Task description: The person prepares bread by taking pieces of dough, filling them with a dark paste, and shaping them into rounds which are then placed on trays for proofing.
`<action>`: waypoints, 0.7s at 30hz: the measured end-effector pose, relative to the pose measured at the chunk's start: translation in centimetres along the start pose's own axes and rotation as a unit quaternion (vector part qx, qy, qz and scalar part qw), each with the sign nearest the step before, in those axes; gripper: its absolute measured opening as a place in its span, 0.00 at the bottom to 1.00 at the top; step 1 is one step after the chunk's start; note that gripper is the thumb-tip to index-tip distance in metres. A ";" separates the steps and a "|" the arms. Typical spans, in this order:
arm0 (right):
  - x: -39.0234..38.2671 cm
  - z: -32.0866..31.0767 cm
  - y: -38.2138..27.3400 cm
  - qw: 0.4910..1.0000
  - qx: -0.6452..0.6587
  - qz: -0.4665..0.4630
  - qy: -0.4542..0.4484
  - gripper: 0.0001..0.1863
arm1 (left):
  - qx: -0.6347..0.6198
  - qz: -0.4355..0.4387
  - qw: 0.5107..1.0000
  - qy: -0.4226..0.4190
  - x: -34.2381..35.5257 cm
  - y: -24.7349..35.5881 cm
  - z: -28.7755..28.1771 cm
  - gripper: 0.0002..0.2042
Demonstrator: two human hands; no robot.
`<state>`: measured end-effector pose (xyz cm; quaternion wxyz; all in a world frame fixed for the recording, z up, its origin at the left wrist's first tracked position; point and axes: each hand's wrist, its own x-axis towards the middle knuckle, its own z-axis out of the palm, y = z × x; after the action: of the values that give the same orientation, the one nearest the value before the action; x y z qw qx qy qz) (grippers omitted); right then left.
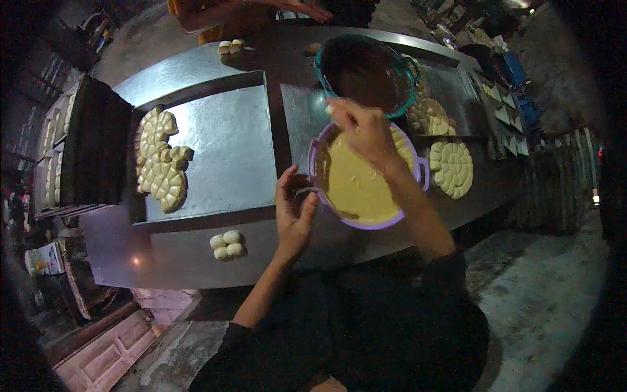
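Note:
A purple basin [369, 227] with side handles holds pale yellow batter or soft filling [356, 173]. My left hand [295, 212] is at the basin's left side by the handle, thumb and fingers apart and curved. Over the basin's far part, my right hand [369, 134] has its fingers bent together; a small pale bit shows at the fingertips, too blurred to name. Just beyond is a teal basin [406, 108], dark inside. Left of my hands lies a metal tray [219, 157] with segmented dough shapes [162, 186] along its left side.
A round segmented dough piece [451, 170] lies right of the purple basin. Small dough clusters sit near the front edge [227, 245] and far edge [230, 47]. Another tray with dough [431, 111] is at right. Racks [95, 144] flank the table. Across it, another person's arm [215, 14] reaches in.

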<state>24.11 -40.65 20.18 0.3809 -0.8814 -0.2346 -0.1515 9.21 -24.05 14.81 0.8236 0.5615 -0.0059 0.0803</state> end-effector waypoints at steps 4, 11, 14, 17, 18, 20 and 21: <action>5.2 0.8 9.0 0.944 -0.226 0.152 -0.186 0.23 | 0.004 -0.115 0.993 -0.006 2.8 0.0 -2.8 0.12; 4.8 1.1 13.7 0.930 -0.181 0.252 -0.195 0.32 | -0.031 -0.196 0.980 -0.008 6.2 -0.6 -5.7 0.11; 5.1 -0.2 10.4 0.940 -0.099 0.286 -0.155 0.27 | -0.098 -0.208 0.973 -0.036 7.1 -1.3 -5.9 0.12; 3.7 0.6 5.1 0.912 0.166 0.359 -0.107 0.21 | -0.158 -0.249 0.955 -0.030 7.7 -0.7 -5.0 0.15; 3.3 1.3 1.5 0.879 0.279 0.376 -0.092 0.21 | -0.172 -0.263 0.949 -0.020 7.7 -0.2 -4.6 0.16; 2.0 2.1 -5.1 0.862 0.350 0.359 -0.078 0.21 | -0.303 -0.309 0.901 -0.021 7.5 0.9 -4.0 0.20; 0.9 3.3 -6.0 0.860 0.380 0.333 -0.074 0.21 | -0.371 -0.319 0.872 -0.017 7.3 0.9 -4.1 0.21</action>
<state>21.99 -34.35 22.05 0.6954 -0.7027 0.0059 0.1503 16.01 -19.03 14.85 0.9518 0.1875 0.1303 -0.2050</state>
